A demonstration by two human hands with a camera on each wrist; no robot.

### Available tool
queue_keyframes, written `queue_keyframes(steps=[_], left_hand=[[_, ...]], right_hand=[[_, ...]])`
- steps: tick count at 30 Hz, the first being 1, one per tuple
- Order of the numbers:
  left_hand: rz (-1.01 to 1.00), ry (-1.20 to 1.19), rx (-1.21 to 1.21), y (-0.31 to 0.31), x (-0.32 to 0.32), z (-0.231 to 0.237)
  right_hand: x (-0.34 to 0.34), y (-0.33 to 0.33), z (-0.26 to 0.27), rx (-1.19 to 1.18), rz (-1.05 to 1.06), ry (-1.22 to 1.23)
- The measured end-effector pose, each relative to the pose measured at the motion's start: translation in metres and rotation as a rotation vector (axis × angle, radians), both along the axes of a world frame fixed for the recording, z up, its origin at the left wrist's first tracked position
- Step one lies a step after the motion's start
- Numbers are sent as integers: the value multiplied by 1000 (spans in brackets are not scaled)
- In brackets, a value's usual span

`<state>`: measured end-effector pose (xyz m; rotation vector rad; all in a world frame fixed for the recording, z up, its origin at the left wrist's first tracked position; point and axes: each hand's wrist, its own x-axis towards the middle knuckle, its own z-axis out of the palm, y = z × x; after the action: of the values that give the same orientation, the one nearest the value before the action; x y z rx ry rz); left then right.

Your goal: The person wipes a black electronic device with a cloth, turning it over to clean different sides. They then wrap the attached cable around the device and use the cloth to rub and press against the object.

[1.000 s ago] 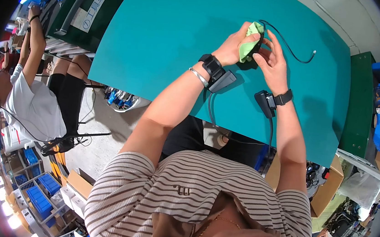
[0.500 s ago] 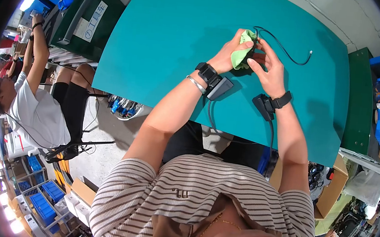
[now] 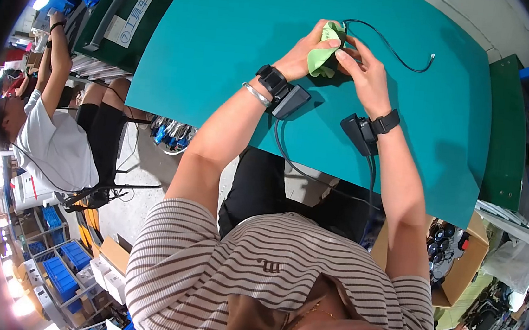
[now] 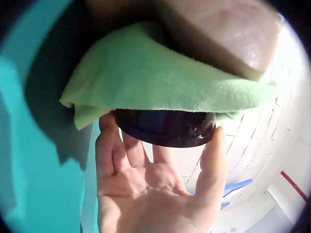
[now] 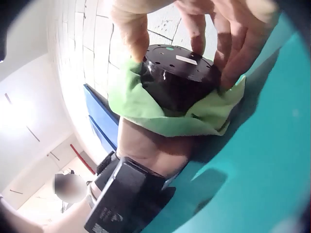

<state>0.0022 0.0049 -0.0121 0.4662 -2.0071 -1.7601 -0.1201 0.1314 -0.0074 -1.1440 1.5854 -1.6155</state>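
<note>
My left hand (image 3: 299, 59) grips a light green cloth (image 3: 321, 57) that wraps one side of a round, glossy black device (image 4: 167, 128). In the right wrist view the flat end of the device shows small holes and a white label (image 5: 186, 60). My right hand (image 3: 370, 81) holds the device by its rim, thumb on one side and fingers on the other. A thin black cable (image 3: 395, 49) runs from near the device across the table. Both hands are over the far middle of the green table (image 3: 223, 65).
Black camera units (image 3: 291, 102) sit on both wrists, with cables trailing over the table's front edge. A cardboard box (image 3: 458, 273) of parts stands below at the right. Green cabinets flank the table, one (image 3: 506, 137) at the right. Another person (image 3: 56, 145) sits at the left.
Both hands, with the cloth and device, have shifted left and slightly farther up in the head view. The right fingers have closed in on the device's rim.
</note>
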Motion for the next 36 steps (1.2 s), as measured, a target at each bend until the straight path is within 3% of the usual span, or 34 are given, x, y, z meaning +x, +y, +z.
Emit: queue_keyframes(steps=[14,18,23,31,36], left_hand=[[-85,-14,-35,-3,2,1],[22,28,-184,4,0,6],[-19,-19,-149,3,1,10],[5,128,-151,4,-1,7],[17,64,-367,2,1,11]], right_hand=[[0,6,7,-8,99,-216],[-2,1,0,-47,115,-270],[1,3,4,-67,84,-175],[2,9,10,-56,88,-151],[1,10,7,-12,210,-573]])
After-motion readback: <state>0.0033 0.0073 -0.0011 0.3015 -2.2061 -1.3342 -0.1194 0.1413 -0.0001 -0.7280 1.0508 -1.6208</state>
